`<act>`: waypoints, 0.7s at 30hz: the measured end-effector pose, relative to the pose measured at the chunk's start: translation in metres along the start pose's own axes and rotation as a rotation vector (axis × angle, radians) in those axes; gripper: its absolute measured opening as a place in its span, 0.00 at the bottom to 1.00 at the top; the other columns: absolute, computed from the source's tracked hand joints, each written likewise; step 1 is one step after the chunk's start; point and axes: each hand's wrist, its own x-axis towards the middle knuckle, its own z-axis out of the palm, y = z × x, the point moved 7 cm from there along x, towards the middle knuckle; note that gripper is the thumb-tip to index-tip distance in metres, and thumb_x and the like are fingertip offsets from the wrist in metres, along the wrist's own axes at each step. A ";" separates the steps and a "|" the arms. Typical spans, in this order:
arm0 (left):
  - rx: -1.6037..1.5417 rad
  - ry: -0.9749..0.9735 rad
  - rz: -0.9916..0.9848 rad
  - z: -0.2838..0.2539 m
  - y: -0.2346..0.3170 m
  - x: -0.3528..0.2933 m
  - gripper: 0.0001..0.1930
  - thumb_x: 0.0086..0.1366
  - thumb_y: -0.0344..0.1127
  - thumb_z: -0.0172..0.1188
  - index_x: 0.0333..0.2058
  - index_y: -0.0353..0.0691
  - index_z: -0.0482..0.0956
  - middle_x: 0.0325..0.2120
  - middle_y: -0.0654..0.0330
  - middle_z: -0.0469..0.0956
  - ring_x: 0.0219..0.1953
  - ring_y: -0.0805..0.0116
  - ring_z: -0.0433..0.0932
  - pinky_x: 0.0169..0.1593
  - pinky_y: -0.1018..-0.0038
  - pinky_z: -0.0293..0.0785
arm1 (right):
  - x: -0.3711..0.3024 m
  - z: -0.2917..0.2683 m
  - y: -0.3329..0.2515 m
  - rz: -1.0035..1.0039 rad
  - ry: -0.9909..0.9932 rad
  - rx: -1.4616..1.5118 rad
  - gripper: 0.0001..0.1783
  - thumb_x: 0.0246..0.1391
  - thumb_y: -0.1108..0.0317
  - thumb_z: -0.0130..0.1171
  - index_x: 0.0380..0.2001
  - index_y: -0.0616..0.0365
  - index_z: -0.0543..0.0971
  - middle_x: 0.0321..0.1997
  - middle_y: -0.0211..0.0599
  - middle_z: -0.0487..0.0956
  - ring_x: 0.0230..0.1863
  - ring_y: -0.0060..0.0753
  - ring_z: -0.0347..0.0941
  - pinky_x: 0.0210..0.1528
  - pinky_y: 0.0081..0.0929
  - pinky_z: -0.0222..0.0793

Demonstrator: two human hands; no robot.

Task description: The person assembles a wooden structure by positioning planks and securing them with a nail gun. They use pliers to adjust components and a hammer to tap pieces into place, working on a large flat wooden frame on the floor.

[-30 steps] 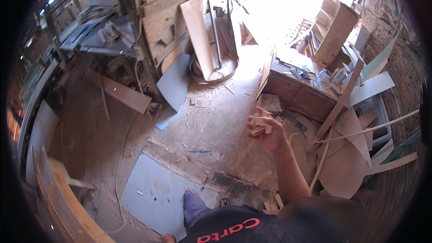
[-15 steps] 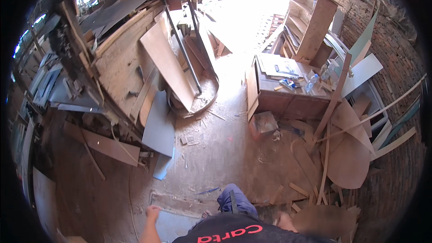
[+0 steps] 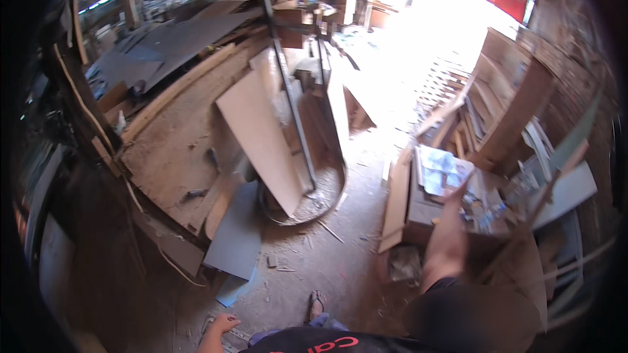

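My right arm stretches forward over a brown wooden desk [image 3: 428,212]. My right hand [image 3: 456,188], smeared by motion, is at the near edge of some white and bluish papers [image 3: 439,167] on the desktop. Whether its fingers grip a sheet cannot be made out. Clear plastic bottles [image 3: 490,214] lie or stand on the desk just right of the hand. Low at my left side hangs my left hand [image 3: 226,323], its fingers loosely bent and apart, with nothing visible in it.
A pale board [image 3: 258,140] leans beside black metal posts [image 3: 292,111] at centre left. A grey panel [image 3: 237,225] juts out below a big wooden bench [image 3: 170,163]. An open wooden shelf unit [image 3: 517,98] stands behind the desk. Wood scraps [image 3: 272,261] litter the floor.
I have moved forward, closer to the desk. My right hand has gone from beside my body out to the papers; my left hand stays low at my side.
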 end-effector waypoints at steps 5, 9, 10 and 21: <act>-0.293 0.357 -0.263 0.021 -0.067 -0.064 0.24 0.51 0.47 0.75 0.44 0.37 0.87 0.37 0.50 0.87 0.42 0.54 0.86 0.49 0.63 0.80 | 0.089 0.431 -0.304 -1.545 0.080 -1.184 0.23 0.73 0.58 0.44 0.67 0.49 0.70 0.67 0.45 0.73 0.65 0.43 0.71 0.67 0.38 0.63; -0.129 0.605 -0.478 0.065 -0.093 -0.121 0.13 0.63 0.41 0.62 0.33 0.35 0.85 0.36 0.43 0.84 0.41 0.43 0.83 0.46 0.55 0.79 | -0.023 0.567 -0.273 -1.390 -0.654 -0.744 0.18 0.69 0.64 0.56 0.58 0.57 0.76 0.49 0.38 0.83 0.50 0.29 0.80 0.54 0.28 0.74; -0.127 0.604 -0.585 0.079 -0.100 -0.127 0.13 0.67 0.40 0.57 0.32 0.36 0.84 0.36 0.40 0.82 0.41 0.40 0.81 0.45 0.52 0.78 | -0.043 0.558 -0.205 -1.357 -0.664 -0.738 0.18 0.69 0.62 0.56 0.57 0.56 0.77 0.48 0.38 0.83 0.49 0.30 0.80 0.54 0.29 0.74; -0.838 0.962 -0.919 0.245 -0.100 -0.263 0.13 0.54 0.46 0.68 0.32 0.43 0.88 0.34 0.49 0.86 0.41 0.48 0.84 0.48 0.57 0.80 | -0.552 -0.029 0.504 0.455 -2.405 -1.755 0.18 0.54 0.68 0.67 0.47 0.63 0.81 0.27 0.36 0.85 0.26 0.29 0.80 0.33 0.34 0.79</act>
